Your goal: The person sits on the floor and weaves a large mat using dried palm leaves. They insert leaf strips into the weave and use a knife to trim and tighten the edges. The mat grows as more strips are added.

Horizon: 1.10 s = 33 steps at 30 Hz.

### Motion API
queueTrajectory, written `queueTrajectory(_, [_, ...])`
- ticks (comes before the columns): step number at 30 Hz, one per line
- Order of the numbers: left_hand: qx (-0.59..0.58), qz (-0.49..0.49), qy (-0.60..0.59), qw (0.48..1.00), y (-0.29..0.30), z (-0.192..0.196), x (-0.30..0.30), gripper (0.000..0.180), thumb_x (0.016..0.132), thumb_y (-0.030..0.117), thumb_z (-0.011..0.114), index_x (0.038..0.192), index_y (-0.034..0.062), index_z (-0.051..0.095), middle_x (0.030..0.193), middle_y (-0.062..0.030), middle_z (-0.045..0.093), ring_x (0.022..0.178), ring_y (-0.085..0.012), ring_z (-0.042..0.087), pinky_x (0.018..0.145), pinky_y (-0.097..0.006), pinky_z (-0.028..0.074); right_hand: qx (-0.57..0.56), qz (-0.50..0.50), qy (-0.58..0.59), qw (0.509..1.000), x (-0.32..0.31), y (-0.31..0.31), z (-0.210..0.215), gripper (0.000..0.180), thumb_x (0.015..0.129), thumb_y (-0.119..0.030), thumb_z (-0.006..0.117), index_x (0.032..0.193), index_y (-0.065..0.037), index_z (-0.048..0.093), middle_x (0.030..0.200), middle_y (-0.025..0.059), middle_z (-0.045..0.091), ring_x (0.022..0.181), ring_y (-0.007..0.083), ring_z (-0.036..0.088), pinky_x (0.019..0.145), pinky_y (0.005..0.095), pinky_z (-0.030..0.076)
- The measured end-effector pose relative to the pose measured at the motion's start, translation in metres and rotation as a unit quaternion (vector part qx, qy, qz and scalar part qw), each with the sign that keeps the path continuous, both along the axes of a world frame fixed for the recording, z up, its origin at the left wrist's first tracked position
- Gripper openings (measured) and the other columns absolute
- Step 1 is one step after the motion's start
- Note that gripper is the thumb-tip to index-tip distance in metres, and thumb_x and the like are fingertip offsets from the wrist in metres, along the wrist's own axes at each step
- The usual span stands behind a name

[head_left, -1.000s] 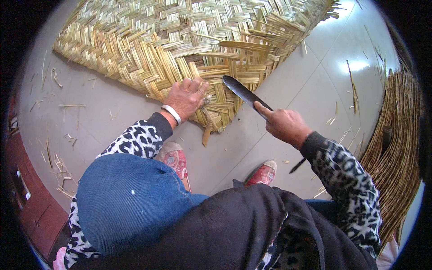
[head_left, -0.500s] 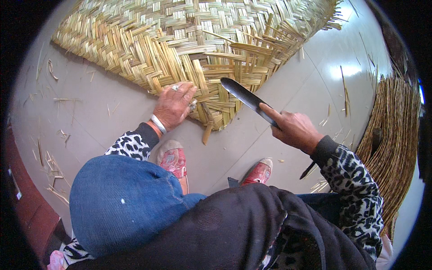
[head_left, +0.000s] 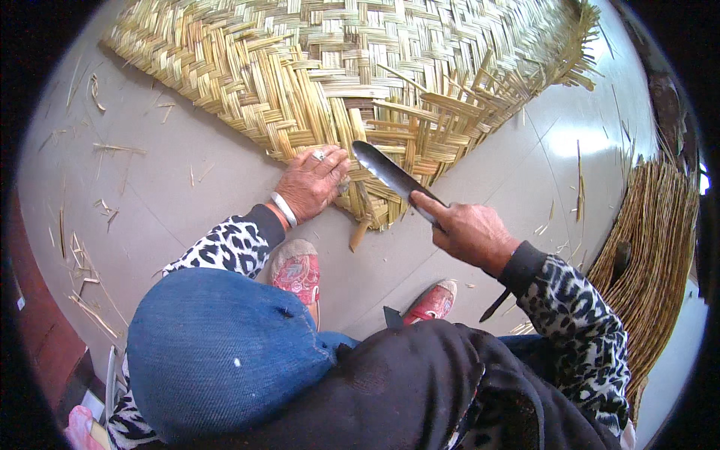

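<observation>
Straw-coloured mat: woven of flat strips, it lies on the floor ahead of both hands; I see its near corner reaching to just under my left hand.
Left hand: palm down, fingers together and pressed flat on the mat's near edge, a ring on one finger and a pale bangle at the wrist.
Right hand: closed round the handle of a knife, forefinger laid along the handle toward the blade.
Knife: dark blade pointing up and left from my right hand, its tip just beside the left fingertips, over the mat's frayed corner.
Loose strip: short piece lying on the floor between the two hands, at the mat's tip.
Bundle of reeds: stacked to the right of my right arm, well apart from the mat.
Red shoes: below the hands, on the grey floor.
</observation>
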<state>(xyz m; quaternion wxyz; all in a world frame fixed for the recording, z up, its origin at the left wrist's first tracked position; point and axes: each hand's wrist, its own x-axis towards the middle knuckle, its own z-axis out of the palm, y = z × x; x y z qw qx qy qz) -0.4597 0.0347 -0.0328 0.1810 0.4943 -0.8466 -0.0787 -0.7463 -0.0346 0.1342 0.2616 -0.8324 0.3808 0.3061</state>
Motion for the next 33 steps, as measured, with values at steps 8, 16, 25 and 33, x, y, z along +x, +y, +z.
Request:
queueTrajectory(8, [0.023, -0.001, 0.005, 1.000, 0.003, -0.006, 0.002, 0.053, 0.082, 0.024, 0.069, 0.133, 0.0097, 0.060, 0.137, -0.0076, 0.055, 0.133, -0.0262, 0.048, 0.112, -0.044, 0.032, -0.006, 0.018, 0.048, 0.999, 0.047, -0.025, -0.027, 0.063, 0.089, -0.017, 0.051, 0.151, -0.022, 0.037, 0.075, 0.0201, 0.068, 0.066, 0.0380, 0.068, 0.056, 0.0507, 0.052])
queueTrajectory(16, [0.016, -0.001, 0.040, 0.999, 0.004, -0.008, 0.004, 0.056, 0.078, 0.026, 0.071, 0.130, 0.0093, 0.059, 0.131, -0.0098, 0.057, 0.128, -0.0272, 0.050, 0.109, -0.047, 0.035, -0.010, 0.008, -0.041, 0.999, 0.068, -0.029, 0.005, 0.069, 0.087, -0.022, 0.061, 0.151, -0.021, 0.037, 0.076, 0.0202, 0.068, 0.066, 0.0384, 0.069, 0.059, 0.0504, 0.055])
queueTrajectory(25, [-0.014, -0.030, 0.069, 0.997, -0.005, -0.007, 0.008, 0.041, 0.083, 0.023, 0.065, 0.121, 0.0067, 0.064, 0.127, -0.0088, 0.060, 0.124, -0.0257, 0.054, 0.105, -0.043, 0.039, -0.034, 0.096, 0.109, 0.989, 0.130, -0.068, -0.018, 0.068, 0.089, -0.019, 0.055, 0.154, -0.023, 0.035, 0.071, 0.0147, 0.068, 0.061, 0.0308, 0.069, 0.053, 0.0471, 0.053])
queueTrajectory(33, [0.152, -0.041, 0.125, 0.980, -0.013, 0.018, -0.001, 0.032, 0.084, 0.022, 0.067, 0.114, 0.0101, 0.066, 0.116, -0.0081, 0.061, 0.113, -0.0293, 0.055, 0.095, -0.045, 0.043, -0.062, 0.096, -0.001, 0.993, 0.057, -0.095, 0.079, 0.068, 0.090, -0.025, 0.055, 0.154, -0.021, 0.033, 0.069, 0.0168, 0.065, 0.058, 0.0368, 0.064, 0.053, 0.0500, 0.049])
